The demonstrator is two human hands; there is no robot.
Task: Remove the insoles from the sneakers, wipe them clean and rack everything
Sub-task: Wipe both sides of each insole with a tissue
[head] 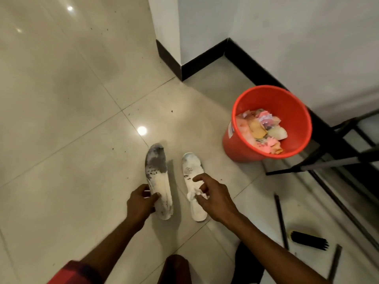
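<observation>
Two white insoles with grey, dirty toe ends are over the tiled floor, toes pointing away from me. My left hand (141, 203) grips the left insole (159, 177) at its middle, lifting it slightly off the floor. The right insole (192, 177) lies flat on the tiles. My right hand (213, 195) hovers over its middle with a small white wad (193, 193), a tissue or cloth, pinched in the fingers and touching the insole. No sneakers are in view.
An orange bucket (235, 138) with crumpled wrappers and paper stands to the right. A black metal rack frame (328, 156) runs along the right wall. A black brush (307, 239) and loose black rods (281, 220) lie on the floor at the lower right.
</observation>
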